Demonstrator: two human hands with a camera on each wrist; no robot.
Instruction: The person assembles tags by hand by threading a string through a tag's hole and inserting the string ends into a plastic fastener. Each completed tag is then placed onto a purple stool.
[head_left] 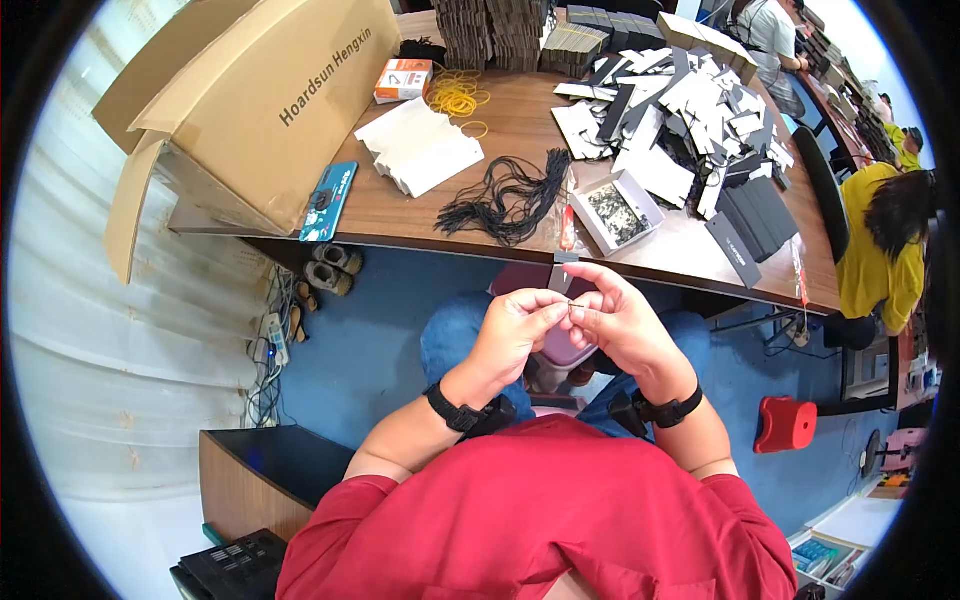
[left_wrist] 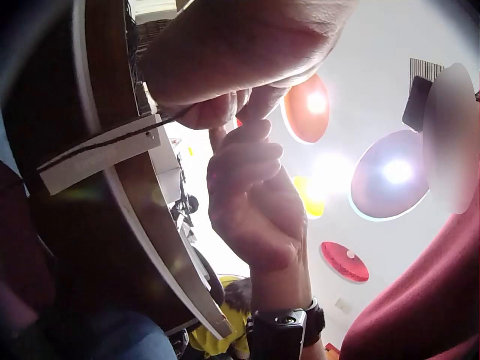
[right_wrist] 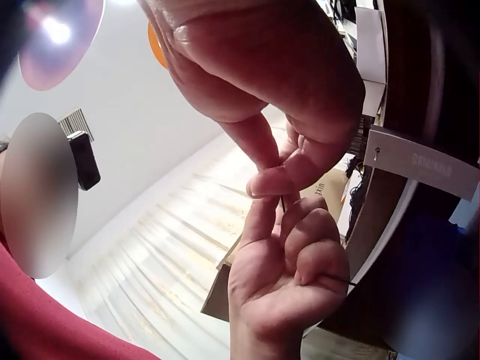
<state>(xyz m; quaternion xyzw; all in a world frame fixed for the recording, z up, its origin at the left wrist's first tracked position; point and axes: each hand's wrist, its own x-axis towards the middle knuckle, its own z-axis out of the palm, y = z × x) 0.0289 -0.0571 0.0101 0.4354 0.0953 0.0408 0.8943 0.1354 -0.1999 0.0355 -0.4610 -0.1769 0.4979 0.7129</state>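
Over the lap, my left hand (head_left: 512,332) and right hand (head_left: 628,322) meet fingertip to fingertip, both pinching a thin black cord. A small dark tag (head_left: 562,274) hangs just beyond the fingers. The left wrist view shows the cord (left_wrist: 112,138) running along the tag (left_wrist: 97,162) toward my left hand (left_wrist: 247,45), with my right hand (left_wrist: 259,202) opposite. From the right wrist, a cord end (right_wrist: 340,280) sticks out of my curled left hand (right_wrist: 289,289); my right hand (right_wrist: 262,67) is above, and the tag (right_wrist: 424,163) is off to the side.
On the table (head_left: 400,225) lie black cords (head_left: 510,195), an open white box (head_left: 618,210), a heap of black and white tags (head_left: 680,120), yellow bands (head_left: 457,93) and white card (head_left: 420,147). A large carton (head_left: 280,110) stands left; a red stool (head_left: 785,424) is right.
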